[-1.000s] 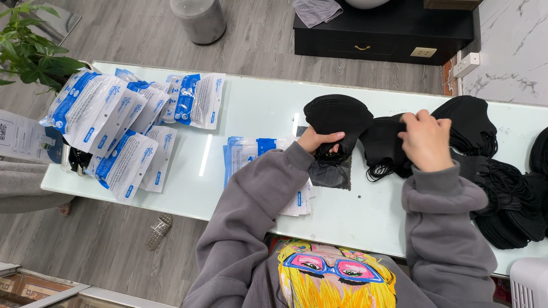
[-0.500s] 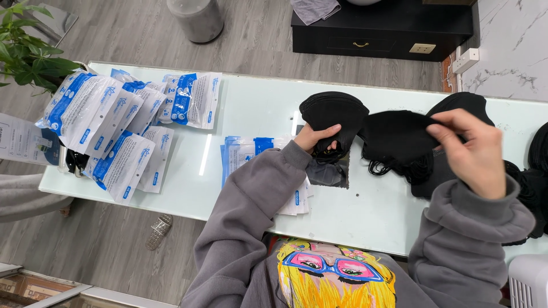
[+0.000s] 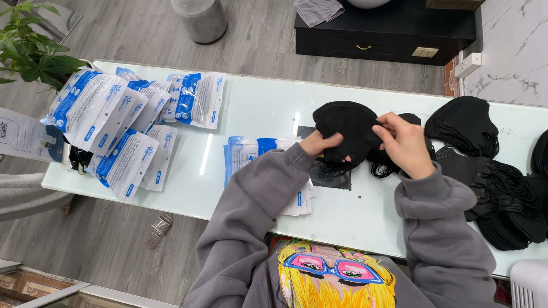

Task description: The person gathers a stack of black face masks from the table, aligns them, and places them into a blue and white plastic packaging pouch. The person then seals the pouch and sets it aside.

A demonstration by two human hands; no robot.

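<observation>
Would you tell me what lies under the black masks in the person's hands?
Under the black masks, a dark square patch shows on the pale table; both hands and the masks cover its upper part.

Table: runs left to right across the view, the person seated at its near edge.
Centre: both hands hold a stack of masks above the table, left hand beside right hand.
Left end: packets lie overlapping.
Beneath left forearm: flat pouches.
Right end: loose masks heaped.
Behind table: cabinet, bin.
Far left: plant.
</observation>
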